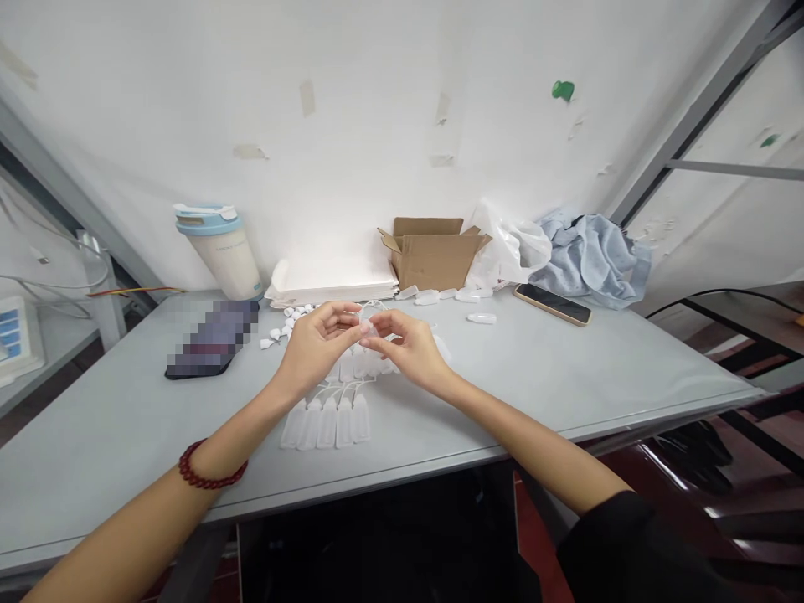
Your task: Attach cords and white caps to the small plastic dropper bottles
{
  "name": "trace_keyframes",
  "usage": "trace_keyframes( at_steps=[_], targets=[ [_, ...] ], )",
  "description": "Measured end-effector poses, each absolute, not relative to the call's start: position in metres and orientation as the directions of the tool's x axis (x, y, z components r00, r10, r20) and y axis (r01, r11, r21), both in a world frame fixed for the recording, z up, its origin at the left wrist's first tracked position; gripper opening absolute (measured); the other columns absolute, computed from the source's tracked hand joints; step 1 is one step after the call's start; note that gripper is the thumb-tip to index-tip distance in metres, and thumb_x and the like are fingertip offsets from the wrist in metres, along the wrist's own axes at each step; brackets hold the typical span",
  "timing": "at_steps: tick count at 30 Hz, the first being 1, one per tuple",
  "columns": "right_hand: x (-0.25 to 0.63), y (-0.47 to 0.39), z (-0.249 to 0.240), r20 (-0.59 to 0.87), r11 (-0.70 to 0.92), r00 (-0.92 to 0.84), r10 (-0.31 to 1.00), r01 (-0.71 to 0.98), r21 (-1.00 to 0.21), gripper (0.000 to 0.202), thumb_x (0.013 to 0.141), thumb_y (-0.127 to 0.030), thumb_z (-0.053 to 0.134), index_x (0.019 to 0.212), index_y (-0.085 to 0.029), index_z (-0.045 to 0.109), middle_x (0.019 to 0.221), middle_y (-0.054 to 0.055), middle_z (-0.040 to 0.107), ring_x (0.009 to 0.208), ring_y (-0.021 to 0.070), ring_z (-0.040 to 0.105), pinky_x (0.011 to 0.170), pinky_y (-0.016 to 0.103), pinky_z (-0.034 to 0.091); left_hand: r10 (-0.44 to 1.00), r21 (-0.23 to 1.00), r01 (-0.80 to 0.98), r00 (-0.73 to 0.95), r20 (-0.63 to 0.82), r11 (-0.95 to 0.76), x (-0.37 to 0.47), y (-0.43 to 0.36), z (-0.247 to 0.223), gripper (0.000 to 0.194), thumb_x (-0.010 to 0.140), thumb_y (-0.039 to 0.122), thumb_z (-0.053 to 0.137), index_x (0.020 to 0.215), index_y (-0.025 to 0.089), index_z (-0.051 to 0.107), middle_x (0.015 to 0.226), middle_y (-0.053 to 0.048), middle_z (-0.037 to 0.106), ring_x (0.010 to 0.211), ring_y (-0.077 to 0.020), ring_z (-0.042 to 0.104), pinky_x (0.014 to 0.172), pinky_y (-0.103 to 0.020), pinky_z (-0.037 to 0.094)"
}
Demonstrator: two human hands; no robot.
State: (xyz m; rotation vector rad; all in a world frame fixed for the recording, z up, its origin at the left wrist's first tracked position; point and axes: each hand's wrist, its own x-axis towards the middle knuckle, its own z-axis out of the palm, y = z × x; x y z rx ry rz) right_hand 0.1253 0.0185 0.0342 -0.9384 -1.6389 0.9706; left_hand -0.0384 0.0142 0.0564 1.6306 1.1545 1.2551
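My left hand (pixel 322 339) and my right hand (pixel 409 342) meet above the table, fingertips pinched together. Between them is a small translucent plastic bottle (pixel 365 327), mostly covered by the fingers, with a thin white cord looping above. Below the hands lies a row of flat translucent white bottles (pixel 327 423) with thin white cords at their tops. More such pieces (pixel 352 366) lie partly hidden under my hands. Small white caps (pixel 276 333) are scattered beside my left hand. Beyond my right hand, a loose translucent bottle (pixel 481 318) lies on its side.
On the grey table (pixel 502 377) stand a blue-lidded tumbler (pixel 219 251) and an open cardboard box (pixel 436 260) against the wall. A stack of white trays (pixel 336 280), a plastic bag (pixel 506 251), crumpled blue cloth (pixel 590 255), a phone (pixel 553 303) and a pixelated dark object (pixel 213 342) surround the work area.
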Motion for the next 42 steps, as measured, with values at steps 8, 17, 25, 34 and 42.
trace_keyframes(
  at_steps=[8, 17, 25, 34, 42],
  targets=[
    [0.127, 0.021, 0.038, 0.261, 0.273, -0.237, 0.936, 0.02, -0.962, 0.04, 0.066, -0.041, 0.077, 0.094, -0.017, 0.062, 0.082, 0.003, 0.064, 0.074, 0.0148, 0.061, 0.054, 0.026, 0.053, 0.954, 0.929, 0.223, 0.132, 0.27, -0.294, -0.04, 0.015, 0.057, 0.034, 0.074, 0.04, 0.073, 0.098, 0.019, 0.064, 0.09, -0.005, 0.073, 0.093, -0.0235, 0.068, 0.084, -0.037, 0.053],
    [0.13, 0.024, 0.042, 0.219, 0.228, -0.201, 0.955, 0.02, -0.974, 0.035, 0.066, -0.04, 0.077, 0.086, -0.015, 0.063, 0.078, 0.003, 0.064, 0.07, 0.0134, 0.06, 0.051, 0.024, 0.053, 0.601, 0.333, 0.582, 0.356, 0.715, -0.742, -0.041, 0.011, 0.051, 0.022, 0.086, 0.022, 0.053, 0.106, 0.02, 0.062, 0.111, -0.01, 0.063, 0.104, -0.0241, 0.059, 0.089, -0.041, 0.05],
    [0.135, 0.022, 0.052, 0.141, 0.147, -0.228, 0.963, 0.007, -0.989, 0.017, 0.073, -0.028, 0.071, 0.079, -0.014, 0.063, 0.071, 0.002, 0.064, 0.063, 0.0116, 0.06, 0.052, 0.024, 0.051, 0.484, 0.131, 0.554, 0.559, 0.673, -0.822, -0.04, 0.013, 0.048, 0.03, 0.088, 0.027, 0.06, 0.116, 0.017, 0.057, 0.117, -0.015, 0.06, 0.111, -0.0301, 0.052, 0.095, -0.047, 0.044],
    [0.167, 0.03, 0.07, -0.22, 0.056, -0.642, 0.734, 0.38, -0.923, 0.019, 0.075, -0.03, 0.071, 0.072, -0.013, 0.063, 0.06, 0.001, 0.065, 0.059, 0.0115, 0.063, 0.057, 0.023, 0.051, 0.611, 0.345, 0.508, 0.706, 0.358, -0.789, -0.038, 0.002, 0.051, 0.035, 0.08, 0.038, 0.069, 0.107, 0.02, 0.056, 0.11, -0.009, 0.059, 0.104, -0.0264, 0.052, 0.088, -0.04, 0.045],
    [0.176, 0.032, 0.072, -0.493, 0.223, -0.794, 0.357, 0.585, -0.78, 0.02, 0.079, -0.032, 0.065, 0.081, -0.012, 0.067, 0.075, 0.003, 0.071, 0.066, 0.0112, 0.066, 0.055, 0.021, 0.041, 0.59, 0.524, 0.513, 0.807, -0.025, -0.679, -0.036, -0.012, 0.056, 0.04, 0.075, 0.048, 0.07, 0.105, 0.024, 0.061, 0.104, -0.004, 0.058, 0.095, -0.0231, 0.055, 0.079, -0.032, 0.046]
  ],
)
